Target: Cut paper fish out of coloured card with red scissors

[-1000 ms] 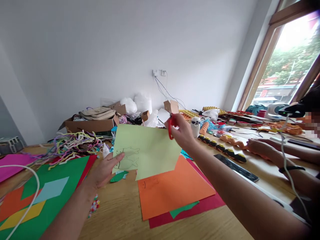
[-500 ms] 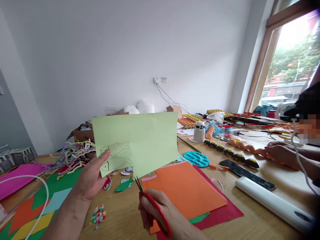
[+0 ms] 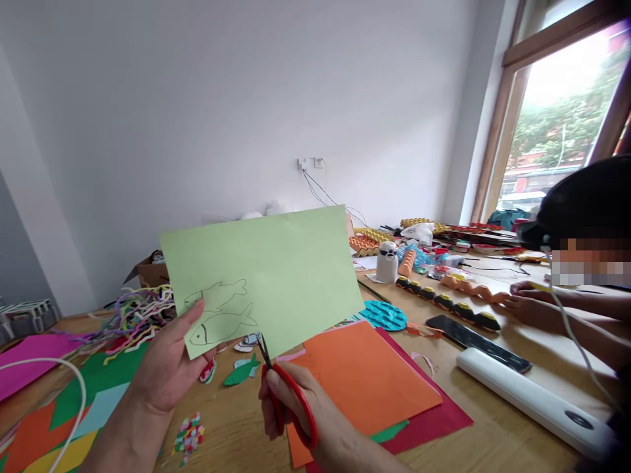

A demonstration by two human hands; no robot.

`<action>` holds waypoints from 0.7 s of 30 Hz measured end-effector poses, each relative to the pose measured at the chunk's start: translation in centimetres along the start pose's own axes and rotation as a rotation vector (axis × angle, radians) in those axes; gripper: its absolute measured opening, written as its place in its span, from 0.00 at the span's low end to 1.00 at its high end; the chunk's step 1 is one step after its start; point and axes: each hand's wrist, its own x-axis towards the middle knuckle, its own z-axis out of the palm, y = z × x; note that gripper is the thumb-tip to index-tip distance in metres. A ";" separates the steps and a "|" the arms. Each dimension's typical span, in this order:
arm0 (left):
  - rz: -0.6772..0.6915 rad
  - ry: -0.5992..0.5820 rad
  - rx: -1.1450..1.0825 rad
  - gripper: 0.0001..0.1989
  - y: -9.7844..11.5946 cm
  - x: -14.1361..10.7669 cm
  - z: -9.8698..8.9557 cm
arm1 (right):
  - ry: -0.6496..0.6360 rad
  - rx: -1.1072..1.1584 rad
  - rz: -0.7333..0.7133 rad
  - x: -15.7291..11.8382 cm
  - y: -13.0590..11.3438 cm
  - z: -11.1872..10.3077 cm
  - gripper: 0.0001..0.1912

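A sheet of light green paper (image 3: 296, 276) stands raised above the table, with two fish outlines drawn at its lower left. Its left corner is pinched in my left hand (image 3: 165, 358), thumb over the front near the fish heads. Red-handled scissors (image 3: 293, 394) are gripped in my right hand (image 3: 296, 401), blades pointing up at the paper's lower edge, right of the tails. Whether the blades are cutting there I cannot tell. Below the sheet lie a green paper fish (image 3: 241, 372) and other small cut-outs. An orange paper sheet (image 3: 369, 387) lies partly behind my right hand.
At left are tangled colored pipe cleaners (image 3: 148, 309) and paper sheets. Small colored dots (image 3: 188, 433) lie in front. On the right are a white bar-shaped device (image 3: 532, 401), a black phone (image 3: 478, 341), and painted egg-carton strips (image 3: 448, 303). Another person's hands (image 3: 537, 302) work there.
The green paper has tilted, its left side lower and its right side higher in view. My right hand and the scissors have shifted slightly left. The view has turned slightly right.
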 end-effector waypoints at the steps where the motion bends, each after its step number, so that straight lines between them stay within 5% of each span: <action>1: 0.004 0.015 0.003 0.17 0.0 -0.1 0.1 | 0.010 0.005 -0.018 0.0 -0.1 0.1 0.25; 21: -0.040 0.011 0.043 0.16 0.4 -0.7 0.5 | 0.111 0.166 -0.080 1.1 1.8 0.9 0.28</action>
